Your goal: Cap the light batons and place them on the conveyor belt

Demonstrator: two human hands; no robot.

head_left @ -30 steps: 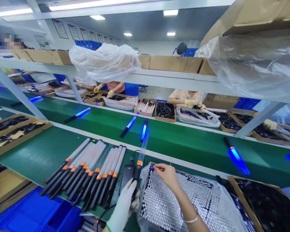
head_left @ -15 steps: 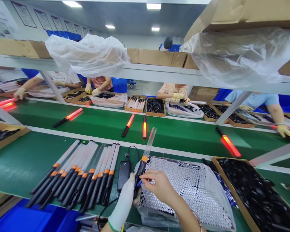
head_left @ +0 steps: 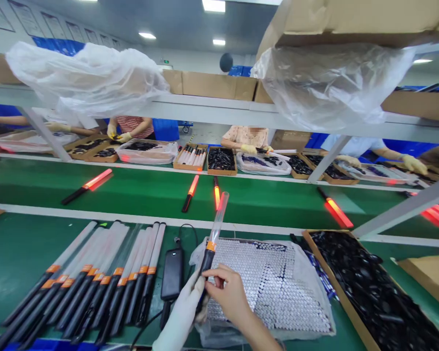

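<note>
Looking from the left, you have a row of finished batons (head_left: 95, 278) lying side by side on the green bench (head_left: 18, 258), each one with a black handle, an orange collar and a pale tube pointing to the far side. Just right of them lies a flat black device (head_left: 171, 274) with a thin cable (head_left: 186, 234). Your gloved left hand (head_left: 181, 312) is closed around the black handle of one more baton (head_left: 212, 234), and this baton stands tilted up with its clear tube toward the far side. Your bare right hand (head_left: 227, 292) is next to that handle, half closed, with the fingers (head_left: 214, 285) curled in at it. You cannot tell if these fingers have hold of some small part, because the hands hide it. To the right, many silver cells (head_left: 267, 287) stand packed together in a clear plastic bag (head_left: 324, 312). Further right, a cardboard tray (head_left: 336, 287) is full of small black parts. On the far belt (head_left: 149, 192), batons glow red (head_left: 88, 181), and behind it other workers with yellow gloves (head_left: 249, 148) sort parts in trays. Above them, a white shelf (head_left: 212, 105) carries cardboard boxes (head_left: 212, 84).
</note>
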